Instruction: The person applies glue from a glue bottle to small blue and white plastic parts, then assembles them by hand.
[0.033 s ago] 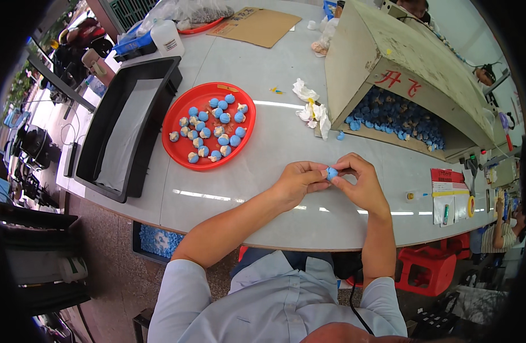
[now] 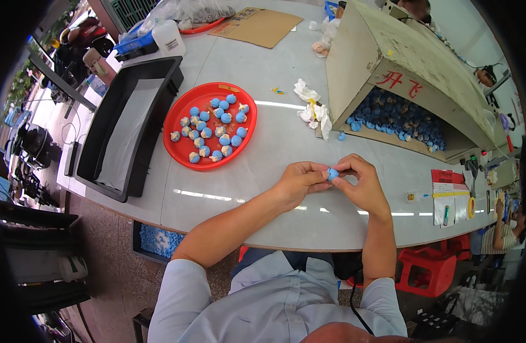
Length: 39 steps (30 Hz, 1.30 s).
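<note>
A small rounded blue piece is held above the grey table, pinched from both sides. On its left, my left hand grips it between thumb and fingers. From the right, the fingertips and thumb of my right hand close on it too. My fingers hide part of its surface. Left of my hands, a red round tray holds many similar ball-like pieces, some all blue, others blue and beige. Beyond my right hand, a box-like shelter covers a heap of blue pieces.
A black tray with a pale sheet lies far left. Crumpled tissue sits before the shelter. A small bottle, red-and-white papers and scissors lie right. Flat cardboard is at the back; red stools stand below right.
</note>
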Motion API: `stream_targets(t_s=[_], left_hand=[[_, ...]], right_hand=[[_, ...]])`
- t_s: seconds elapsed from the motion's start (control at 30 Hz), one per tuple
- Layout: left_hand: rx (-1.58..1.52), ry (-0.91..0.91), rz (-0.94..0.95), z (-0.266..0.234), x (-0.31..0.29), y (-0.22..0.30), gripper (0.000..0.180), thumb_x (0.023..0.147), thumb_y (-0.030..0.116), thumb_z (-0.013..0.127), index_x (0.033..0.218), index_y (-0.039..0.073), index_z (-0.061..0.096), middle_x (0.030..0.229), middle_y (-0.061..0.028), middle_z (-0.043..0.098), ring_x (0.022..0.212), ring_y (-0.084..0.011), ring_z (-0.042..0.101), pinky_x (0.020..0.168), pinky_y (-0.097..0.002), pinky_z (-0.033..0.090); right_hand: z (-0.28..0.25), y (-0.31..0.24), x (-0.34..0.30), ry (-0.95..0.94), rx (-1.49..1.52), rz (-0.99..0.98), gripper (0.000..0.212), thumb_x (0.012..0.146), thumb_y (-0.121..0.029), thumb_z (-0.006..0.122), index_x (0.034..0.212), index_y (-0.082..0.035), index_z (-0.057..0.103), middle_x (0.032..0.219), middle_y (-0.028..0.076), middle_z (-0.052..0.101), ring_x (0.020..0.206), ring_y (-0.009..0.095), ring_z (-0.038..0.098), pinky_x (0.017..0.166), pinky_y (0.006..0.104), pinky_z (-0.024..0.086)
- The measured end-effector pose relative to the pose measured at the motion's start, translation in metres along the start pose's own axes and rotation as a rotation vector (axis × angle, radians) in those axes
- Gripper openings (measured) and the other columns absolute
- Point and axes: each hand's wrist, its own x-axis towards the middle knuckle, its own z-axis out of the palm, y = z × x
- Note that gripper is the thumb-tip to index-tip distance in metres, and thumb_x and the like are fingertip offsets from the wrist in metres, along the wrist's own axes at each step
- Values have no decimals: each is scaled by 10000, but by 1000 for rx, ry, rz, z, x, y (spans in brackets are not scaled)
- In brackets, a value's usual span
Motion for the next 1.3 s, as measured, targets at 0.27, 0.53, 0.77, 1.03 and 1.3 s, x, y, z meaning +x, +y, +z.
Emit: stream_targets(t_s=[0.27,0.53,0.77,1.03,1.3], left_hand=[[62,4,24,0,1,-2,214,933,91,632,1103,-34,598,1071,-115,641,989,-185,648,897,-294,547],[118,8,55,-1,1,-4,229,923,94,650,1104,-36,595,1071,-117,641,997,-182,646,895,-301,550],[10,-24,-18,-2,-2,9,253,958,156,608,1138,-20,584,1055,-130,641,974,-202,655,868,-306,547],[-40,-3,-161,7,-3,19,294,984,245,566,1115,-19,562,1005,-139,644,912,-200,665,799,-284,552],[122,184,-12,-2,-5,12,241,959,255,616,967,18,570,885,-102,653,762,-160,654,687,-244,544]], right_hand=[[-3,-1,1,-1,-13,58,166,756,39,725,904,36,651,884,87,616,790,168,646,760,284,538],[-3,-2,0,-21,-91,88,195,741,27,746,911,48,653,879,96,623,781,189,659,749,302,535],[4,-2,4,87,-67,71,229,765,-80,776,938,20,664,880,54,616,719,137,607,683,256,491],[18,16,7,68,70,366,262,841,-242,762,811,-22,622,711,3,590,661,44,509,577,198,417],[46,13,14,99,561,562,340,1006,-353,517,825,-70,566,698,-8,516,557,50,440,489,211,362]])
